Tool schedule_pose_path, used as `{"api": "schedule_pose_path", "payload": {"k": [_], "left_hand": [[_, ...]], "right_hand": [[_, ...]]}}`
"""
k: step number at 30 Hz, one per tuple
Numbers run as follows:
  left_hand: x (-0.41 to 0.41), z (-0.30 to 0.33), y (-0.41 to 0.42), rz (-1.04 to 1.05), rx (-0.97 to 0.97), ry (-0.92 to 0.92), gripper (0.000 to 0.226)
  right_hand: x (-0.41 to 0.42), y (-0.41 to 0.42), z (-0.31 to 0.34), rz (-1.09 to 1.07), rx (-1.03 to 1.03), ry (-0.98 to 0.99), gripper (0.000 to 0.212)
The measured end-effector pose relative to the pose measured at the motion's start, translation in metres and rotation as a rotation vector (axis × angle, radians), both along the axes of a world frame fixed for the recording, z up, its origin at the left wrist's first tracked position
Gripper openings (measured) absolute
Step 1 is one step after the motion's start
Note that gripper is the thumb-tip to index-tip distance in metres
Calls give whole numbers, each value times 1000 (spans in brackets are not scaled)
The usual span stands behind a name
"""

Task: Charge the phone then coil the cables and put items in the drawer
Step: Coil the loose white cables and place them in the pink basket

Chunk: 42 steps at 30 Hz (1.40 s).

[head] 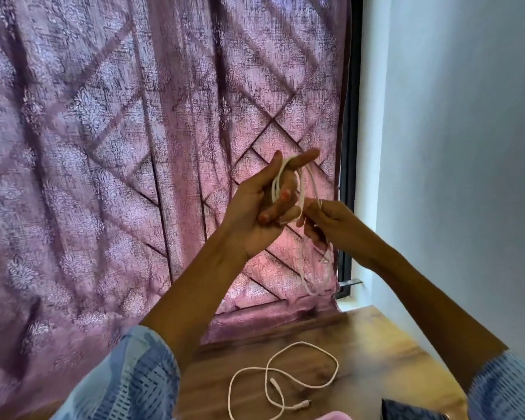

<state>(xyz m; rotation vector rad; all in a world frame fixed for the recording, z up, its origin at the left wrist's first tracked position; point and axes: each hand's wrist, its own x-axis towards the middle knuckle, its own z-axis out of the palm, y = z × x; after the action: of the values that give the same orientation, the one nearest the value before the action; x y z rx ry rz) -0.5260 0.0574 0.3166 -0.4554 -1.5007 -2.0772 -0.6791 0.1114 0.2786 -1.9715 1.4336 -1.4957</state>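
Note:
A white cable [311, 183] is looped a few turns around my raised left hand [264, 204], passing between thumb and fingers; its middle fingers curl over the loops. My right hand [328, 222] pinches the same cable just to the right, and a long loop of it hangs down below to about the window sill. A second white cable [297, 380] lies loose on the wooden table [376, 344], with both plugs near the front. A dark phone [406, 412] shows partly at the bottom edge.
A pink patterned curtain [134, 147] hangs right behind my hands, over a window with a dark frame [349, 147]. A white wall [467, 147] closes the right side. Something pink [191, 416] peeks in at the bottom edge.

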Motion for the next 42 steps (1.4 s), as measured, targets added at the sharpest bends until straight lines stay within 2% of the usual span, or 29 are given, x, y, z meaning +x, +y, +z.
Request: {"api": "schedule_pose_path", "payload": {"k": [2,6,9,13,15,17,18,21,24,27,32,38,42], "left_hand": [[-6,3,3,6,21,47,43],[-12,7,4,145,103,87,32],[-13,11,1,278,127,123,25],[-14,15,-10,496,112,149,38],[-14,14,-17,606,61,136,46],[-13,13,-22,761,-68,87,48],[-12,11,-23,858,-176,50,47],[-14,1,-26,1124,-497,-61,45],[-14,-7,-30,1269,-739,-143,49],[-15,-15,-34,1289,-934,-121,64],[-18,-17,-37,1339,-911,-172,68],[-4,-19,-16,1039,-921,-450,54],[3,-18,-3,896,-838,-447,38]], "right_hand": [[-1,-4,-9,3,72,-41,35],[-4,-6,-20,11,198,-103,22],[-2,-4,-28,16,291,-41,16],[5,-2,-35,-11,345,14,17],[9,-3,-35,-85,308,187,18],[14,-3,-30,-159,204,381,21],[17,-2,-27,-176,155,414,24],[23,5,-12,-203,43,409,28],[23,9,2,-262,-55,427,30],[25,12,9,-287,-109,439,30],[34,14,6,-232,-75,544,29],[20,20,10,-301,-197,471,39],[10,24,18,-337,-225,391,45]]}}
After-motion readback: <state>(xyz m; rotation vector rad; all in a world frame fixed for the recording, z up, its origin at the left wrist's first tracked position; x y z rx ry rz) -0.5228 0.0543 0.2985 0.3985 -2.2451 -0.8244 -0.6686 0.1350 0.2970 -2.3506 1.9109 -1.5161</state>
